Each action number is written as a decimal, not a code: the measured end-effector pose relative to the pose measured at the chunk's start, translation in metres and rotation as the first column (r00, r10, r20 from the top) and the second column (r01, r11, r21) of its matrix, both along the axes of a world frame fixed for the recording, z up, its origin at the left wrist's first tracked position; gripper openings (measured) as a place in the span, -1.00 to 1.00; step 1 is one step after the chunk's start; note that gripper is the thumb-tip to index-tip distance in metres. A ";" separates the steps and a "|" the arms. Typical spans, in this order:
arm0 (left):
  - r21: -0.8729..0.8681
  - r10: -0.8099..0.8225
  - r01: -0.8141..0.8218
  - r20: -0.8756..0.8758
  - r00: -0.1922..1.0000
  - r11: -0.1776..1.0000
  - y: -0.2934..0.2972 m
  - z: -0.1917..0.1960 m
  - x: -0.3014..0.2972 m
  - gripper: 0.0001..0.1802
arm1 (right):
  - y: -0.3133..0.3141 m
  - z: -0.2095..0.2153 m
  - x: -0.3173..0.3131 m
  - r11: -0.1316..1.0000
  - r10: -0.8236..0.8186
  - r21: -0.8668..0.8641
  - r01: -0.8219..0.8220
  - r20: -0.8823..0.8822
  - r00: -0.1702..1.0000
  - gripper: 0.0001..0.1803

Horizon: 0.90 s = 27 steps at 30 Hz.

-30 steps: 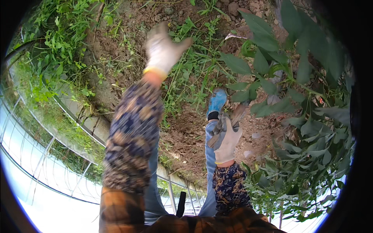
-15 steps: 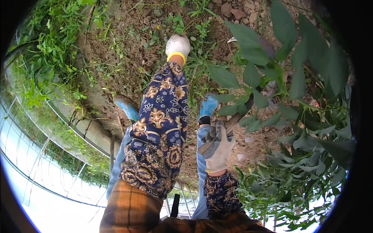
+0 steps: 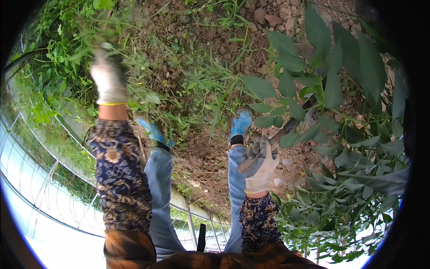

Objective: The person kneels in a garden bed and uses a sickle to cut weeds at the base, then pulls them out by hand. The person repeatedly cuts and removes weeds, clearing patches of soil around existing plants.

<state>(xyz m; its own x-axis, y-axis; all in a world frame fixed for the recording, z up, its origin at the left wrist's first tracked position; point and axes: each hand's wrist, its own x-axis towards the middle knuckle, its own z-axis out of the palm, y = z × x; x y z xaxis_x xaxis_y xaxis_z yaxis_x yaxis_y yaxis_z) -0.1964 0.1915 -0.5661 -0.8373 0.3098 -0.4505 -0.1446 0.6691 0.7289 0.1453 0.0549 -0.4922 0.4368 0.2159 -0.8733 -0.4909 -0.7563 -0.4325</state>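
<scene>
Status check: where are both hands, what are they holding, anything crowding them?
Left hand gloved, raised over weeds, grip blurred. Right hand gloved, closed on wooden tool handle. Leafy branches crowd the tool's far end.

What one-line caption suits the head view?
Gloved left hand among weeds; gloved right hand grips a wooden-handled tool beside a leafy bush.

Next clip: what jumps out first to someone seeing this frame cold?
The left hand in a pale glove, blurred, is raised at upper left among weeds with green stems about it. The right hand, also gloved, grips a wooden-handled tool at centre right, pointing into the leafy bush. Between them, two blue shoes stand on bare soil.
</scene>
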 end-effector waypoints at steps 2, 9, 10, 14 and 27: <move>-0.022 -0.128 0.126 -0.088 0.988 0.992 0.029 0.019 -0.006 -0.41 | 0.005 0.004 -0.005 0.997 -0.043 0.054 0.046 -0.057 0.997 -0.91; -0.089 -0.965 0.976 -0.192 0.179 0.199 0.044 -0.050 0.106 -0.61 | 0.011 0.004 -0.010 0.990 -0.141 -0.035 0.140 -0.025 0.990 -0.92; -0.207 -0.982 0.977 -0.190 0.007 0.047 0.052 -0.055 0.124 -0.59 | 0.013 0.005 -0.012 0.994 -0.104 -0.038 0.103 -0.022 0.994 -0.92; -0.563 -0.979 0.805 0.179 -0.101 -0.186 0.100 -0.093 0.176 -0.41 | 0.018 0.005 -0.011 0.999 0.016 -0.040 -0.017 -0.006 1.000 -0.89; -0.049 -0.330 0.365 0.331 0.884 0.930 0.076 -0.087 0.151 -0.57 | 0.003 -0.001 0.006 0.980 -0.156 0.102 0.174 -0.159 0.975 -0.93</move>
<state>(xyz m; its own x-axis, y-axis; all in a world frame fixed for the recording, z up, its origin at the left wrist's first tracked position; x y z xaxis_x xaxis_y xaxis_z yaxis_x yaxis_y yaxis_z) -0.0450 0.2678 -0.6529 -0.4961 0.4903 -0.7166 -0.0964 0.7891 0.6067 0.1514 0.0583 -0.4934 0.3414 0.2539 -0.9050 -0.6704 -0.6092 -0.4237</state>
